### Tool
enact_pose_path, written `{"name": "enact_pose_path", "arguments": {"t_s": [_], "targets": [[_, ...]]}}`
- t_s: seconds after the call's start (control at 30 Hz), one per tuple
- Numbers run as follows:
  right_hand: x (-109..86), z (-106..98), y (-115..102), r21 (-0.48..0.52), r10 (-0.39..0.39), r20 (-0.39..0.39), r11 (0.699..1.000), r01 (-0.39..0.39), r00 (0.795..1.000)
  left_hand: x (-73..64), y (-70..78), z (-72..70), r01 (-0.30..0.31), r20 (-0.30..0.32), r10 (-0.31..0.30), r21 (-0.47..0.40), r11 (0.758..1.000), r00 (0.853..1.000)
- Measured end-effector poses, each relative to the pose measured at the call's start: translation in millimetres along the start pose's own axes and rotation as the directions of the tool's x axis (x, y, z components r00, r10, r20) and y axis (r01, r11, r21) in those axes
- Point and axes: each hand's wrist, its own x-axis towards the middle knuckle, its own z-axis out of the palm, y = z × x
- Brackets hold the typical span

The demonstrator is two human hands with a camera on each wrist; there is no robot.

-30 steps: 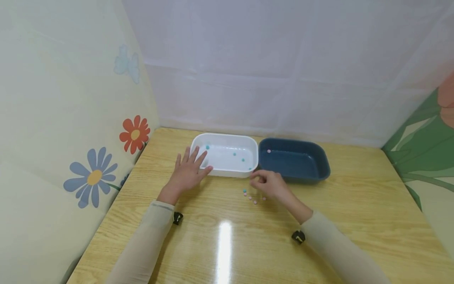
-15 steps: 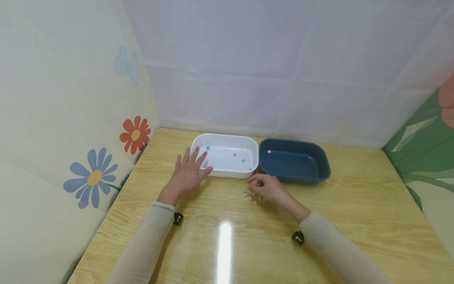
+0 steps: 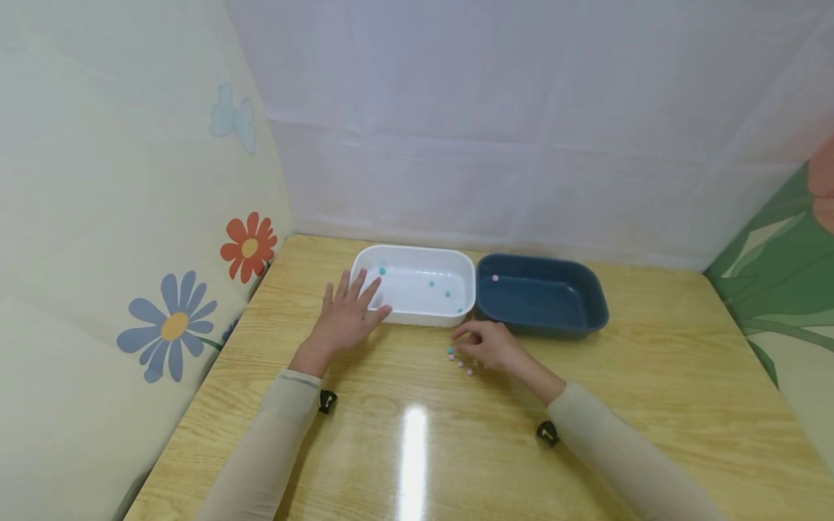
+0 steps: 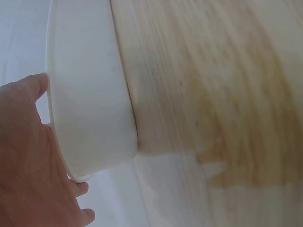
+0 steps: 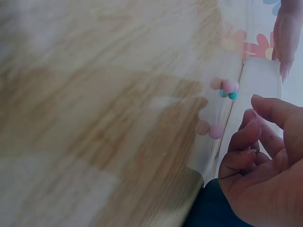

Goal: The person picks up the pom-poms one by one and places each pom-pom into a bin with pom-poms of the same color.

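Observation:
My left hand (image 3: 343, 320) rests spread on the near left rim of the white tray (image 3: 417, 315), its fingertips over the inside. In the left wrist view, this hand (image 4: 28, 151) lies along the tray's outer edge. My right hand (image 3: 491, 346) hovers low over the table, fingers bent, beside a teal ball (image 3: 450, 351) and several pink balls (image 3: 470, 373). In the right wrist view, the thumb and index finger of the right hand (image 5: 270, 156) stand slightly apart, with nothing visible between them. Several teal balls (image 3: 447, 294) lie in the white tray.
A dark blue tray (image 3: 544, 329) touches the white tray's right side and contains a pink ball (image 3: 495, 278). Both stand on a wood-grain table (image 3: 664, 376) near the back wall. Walls with printed flowers flank the table.
My right hand has moved slightly left and down, from the white tray's near right corner to the loose balls, and now hides one pink ball. The left hand stays in place.

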Motion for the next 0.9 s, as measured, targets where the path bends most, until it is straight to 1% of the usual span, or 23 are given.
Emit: {"name": "enact_pose_path", "arguments": {"t_s": [0.23, 0.47, 0.67, 0.8, 0.9], "targets": [[3.2, 1.4, -0.1, -0.015, -0.013, 0.014, 1.0, 0.013, 1.0, 0.1, 0.3, -0.2, 0.002, 0.0, -0.002, -0.003, 1.0, 1.0], [5.8, 2.5, 0.8, 0.0, 0.01, 0.043, 1.0, -0.01, 0.999, -0.3, 0.7, -0.7, 0.003, 0.001, -0.003, -0.004, 1.0, 1.0], [6.5, 2.9, 0.8, 0.016, 0.012, 0.069, 1.0, -0.013, 0.998, -0.6, 0.7, -0.8, 0.001, 0.001, -0.001, -0.004, 1.0, 1.0], [6.7, 3.5, 1.0, 0.011, 0.005, 0.083, 1.0, -0.006, 0.997, -0.2, 0.5, -0.6, 0.002, 0.003, -0.002, -0.004, 1.0, 1.0], [7.4, 4.7, 2.1, -0.012, -0.015, 0.085, 1.0, 0.016, 0.996, -0.3, 0.4, -0.5, 0.002, 0.003, -0.002, -0.008, 1.0, 1.0]]}}
